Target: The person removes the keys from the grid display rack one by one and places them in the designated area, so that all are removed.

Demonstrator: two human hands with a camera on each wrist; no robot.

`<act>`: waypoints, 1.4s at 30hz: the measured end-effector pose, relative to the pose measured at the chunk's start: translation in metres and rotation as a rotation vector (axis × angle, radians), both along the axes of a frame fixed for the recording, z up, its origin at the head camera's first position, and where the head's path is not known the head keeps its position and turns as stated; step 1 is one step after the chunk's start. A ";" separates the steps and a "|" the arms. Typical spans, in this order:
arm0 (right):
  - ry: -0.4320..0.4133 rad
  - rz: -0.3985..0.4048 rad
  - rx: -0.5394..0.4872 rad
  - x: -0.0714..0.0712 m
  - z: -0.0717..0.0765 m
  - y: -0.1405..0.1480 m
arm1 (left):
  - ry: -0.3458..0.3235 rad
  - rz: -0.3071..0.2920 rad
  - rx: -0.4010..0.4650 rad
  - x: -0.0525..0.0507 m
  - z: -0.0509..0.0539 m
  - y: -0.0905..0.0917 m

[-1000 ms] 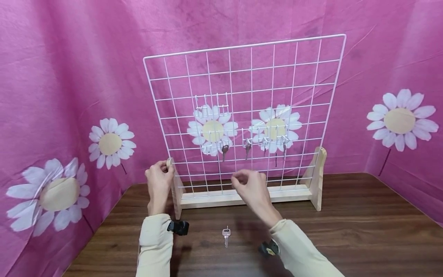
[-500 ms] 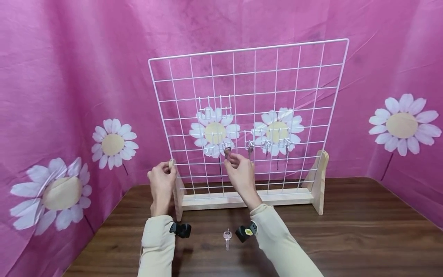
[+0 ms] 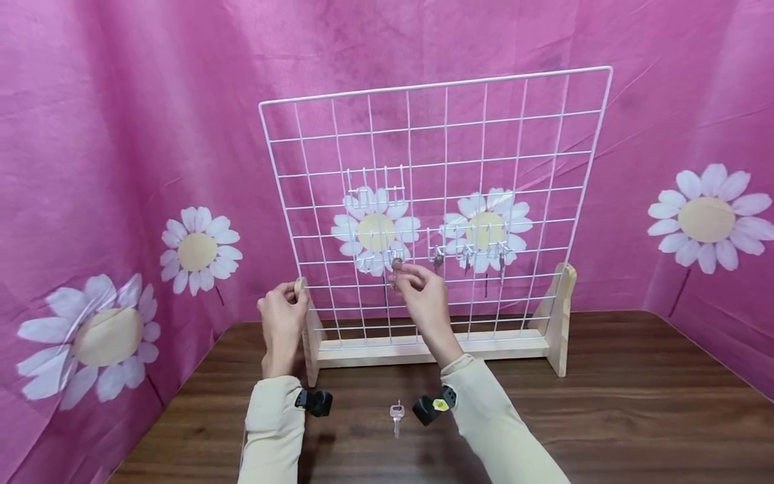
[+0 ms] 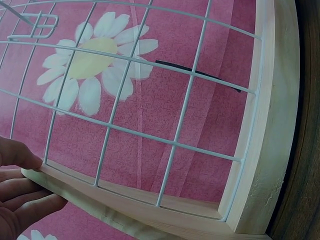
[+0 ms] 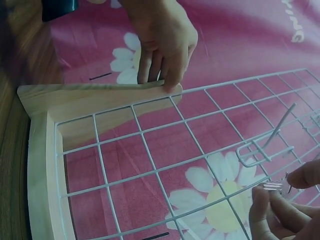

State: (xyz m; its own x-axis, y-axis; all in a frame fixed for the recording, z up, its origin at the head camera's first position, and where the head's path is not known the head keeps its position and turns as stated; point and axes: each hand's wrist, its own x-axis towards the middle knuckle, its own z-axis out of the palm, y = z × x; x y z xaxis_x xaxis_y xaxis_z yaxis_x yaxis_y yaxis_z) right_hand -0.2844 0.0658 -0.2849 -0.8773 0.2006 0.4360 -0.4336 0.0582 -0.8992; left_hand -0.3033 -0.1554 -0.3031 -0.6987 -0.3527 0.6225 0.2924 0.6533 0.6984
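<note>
A white wire grid (image 3: 445, 161) stands upright in a pale wooden stand (image 3: 435, 349). With thumb and fingers, my left hand (image 3: 282, 319) grips the top of the stand's left upright (image 4: 90, 197). At the grid's lower middle, my right hand (image 3: 426, 302) pinches a small key (image 3: 396, 264) by a hook; the right wrist view shows that key (image 5: 272, 186) and its ring (image 5: 289, 182) at my fingertips. Whether the ring touches the hook is unclear. To the right hang several more keys (image 3: 439, 261) on hooks. Another key (image 3: 396, 418) lies on the table before the stand.
Higher on the grid is a row of white hooks (image 3: 375, 188). An unoccupied prong hook (image 5: 262, 150) juts out near my right hand. Pink cloth (image 3: 121, 134) with daisies encloses the dark wooden table (image 3: 635, 396). Black wrist straps (image 3: 316, 402) hang under both forearms.
My right hand has moved up and left from in front of the grid's base to the hanging key and taken hold of it. My left hand stays on the upright.
</note>
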 end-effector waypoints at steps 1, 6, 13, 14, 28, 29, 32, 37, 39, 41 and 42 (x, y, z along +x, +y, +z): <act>0.001 -0.003 -0.017 0.000 0.000 0.000 | -0.007 0.001 0.001 0.000 0.000 0.000; 0.022 -0.005 -0.070 0.002 0.003 0.001 | -0.018 0.008 0.003 -0.003 0.000 -0.001; 0.035 0.057 -0.091 0.005 0.004 0.002 | -0.032 0.009 0.013 -0.001 -0.001 0.001; 0.039 0.059 -0.091 0.006 0.005 0.003 | -0.033 0.006 0.016 -0.001 -0.001 0.001; 0.148 0.060 -0.023 0.017 0.013 0.008 | 0.038 0.022 0.001 -0.001 -0.002 0.001; 0.153 0.046 -0.009 0.018 0.013 0.008 | 0.040 0.026 0.000 -0.001 -0.002 0.000; 0.175 -0.010 0.051 0.019 0.013 0.008 | 0.012 0.035 0.001 0.000 -0.001 -0.002; 0.235 -0.055 0.159 0.021 0.014 0.011 | -0.020 0.013 0.010 -0.001 -0.001 -0.004; 0.227 -0.033 0.187 0.022 0.015 0.013 | -0.012 0.009 0.009 -0.002 -0.001 -0.002; 0.192 -0.004 0.212 0.023 0.015 0.016 | -0.004 0.005 0.011 -0.002 -0.001 0.000; 0.174 0.010 0.227 0.024 0.016 0.018 | -0.001 0.005 0.014 -0.002 -0.001 0.001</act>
